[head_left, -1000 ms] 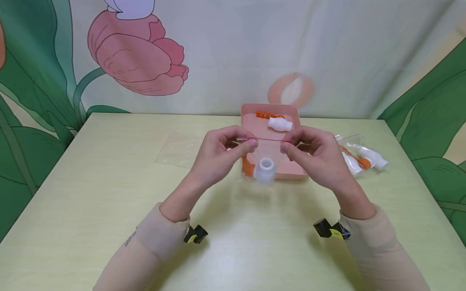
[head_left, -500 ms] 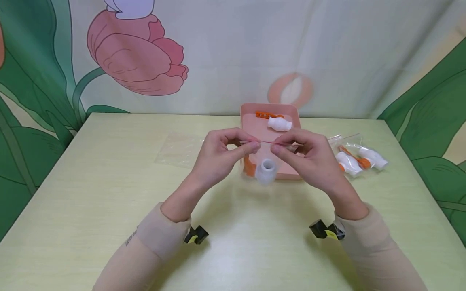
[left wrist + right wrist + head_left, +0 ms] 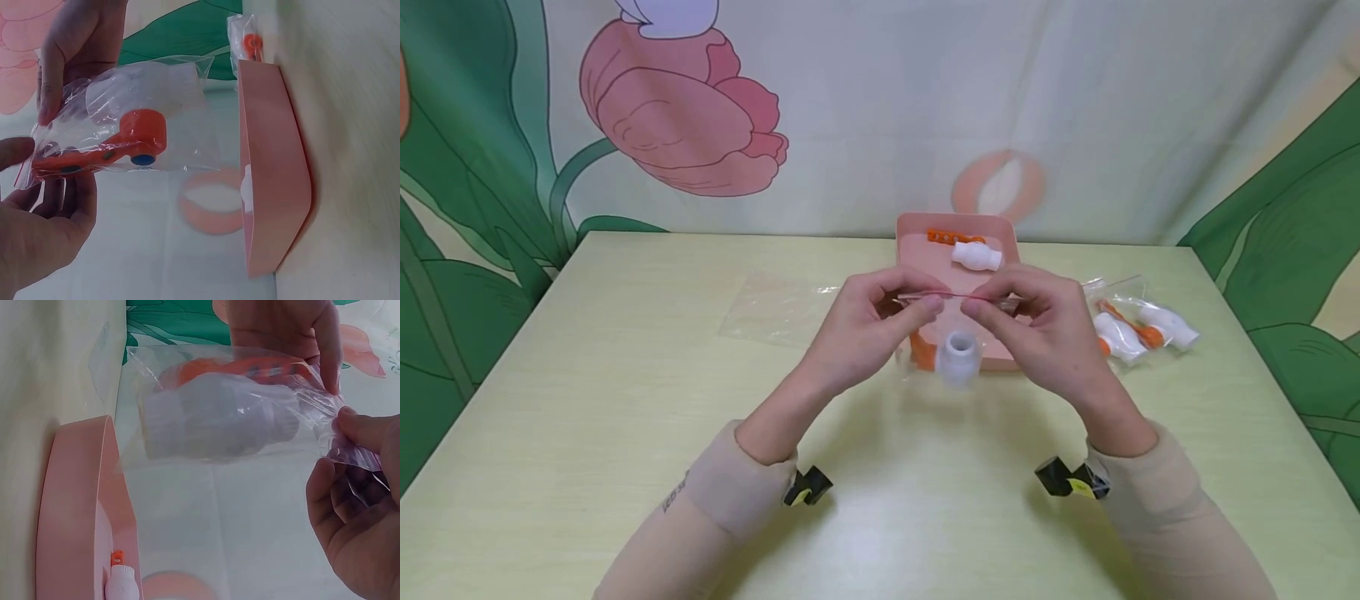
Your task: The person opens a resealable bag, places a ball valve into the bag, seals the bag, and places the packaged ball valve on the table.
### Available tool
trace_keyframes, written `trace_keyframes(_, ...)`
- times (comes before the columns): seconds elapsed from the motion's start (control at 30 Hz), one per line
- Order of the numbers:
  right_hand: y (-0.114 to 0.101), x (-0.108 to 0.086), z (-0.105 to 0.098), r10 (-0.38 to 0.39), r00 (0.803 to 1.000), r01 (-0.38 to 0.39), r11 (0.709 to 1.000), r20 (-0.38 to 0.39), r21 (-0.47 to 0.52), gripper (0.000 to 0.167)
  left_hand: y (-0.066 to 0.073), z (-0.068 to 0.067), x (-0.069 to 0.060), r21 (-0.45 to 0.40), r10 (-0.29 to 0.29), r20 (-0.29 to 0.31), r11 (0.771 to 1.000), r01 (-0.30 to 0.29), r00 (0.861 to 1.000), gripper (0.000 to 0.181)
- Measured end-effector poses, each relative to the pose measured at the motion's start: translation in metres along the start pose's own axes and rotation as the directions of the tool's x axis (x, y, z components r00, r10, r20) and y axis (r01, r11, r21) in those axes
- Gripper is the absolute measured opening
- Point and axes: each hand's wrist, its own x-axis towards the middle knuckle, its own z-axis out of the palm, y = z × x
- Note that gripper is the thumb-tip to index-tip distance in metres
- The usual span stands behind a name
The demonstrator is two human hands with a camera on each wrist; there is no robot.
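Observation:
A clear zip bag (image 3: 194,147) with a red line along its mouth hangs between the hands above the near part of a pink tray (image 3: 917,262). Thumb and fingers of the left hand (image 3: 865,333) pinch the mouth on one side. Close by, the right hand (image 3: 1041,337) pinches the same edge, the fingertips a small gap apart. Inside the bag are a white plastic valve body (image 3: 219,415) and an orange handle (image 3: 142,128) with a round head and a blue spot. Whether the zip is sealed cannot be told.
At the tray's far end lie a white valve body (image 3: 977,256) and an orange handle (image 3: 951,237). Right of the tray, bagged white and orange parts (image 3: 1142,329) rest on the table (image 3: 625,400). A flat clear bag (image 3: 767,312) lies to the left. A printed curtain hangs behind.
The right hand has moved left along the bag's mouth toward the left hand, narrowing the gap. The left hand and the hanging bag have shifted slightly right.

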Motion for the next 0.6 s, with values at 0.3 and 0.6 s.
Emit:
trace_keyframes(0.3,-0.0032,-0.0018,0.0019,0.013,1.000,-0.013,0.998,0.016,0.054,0.014,-0.0012,0.0043,0.0003,0.081,0.069,-0.027,0.995,-0.066,0.997,0.006)
trace_keyframes(0.6,-0.0058,-0.0009,0.0012,0.011,0.999,-0.013,0.999,0.050,0.038,0.011,-0.0007,0.0070,0.0008,0.111,0.170,-0.049,0.980,-0.164,0.984,0.004)
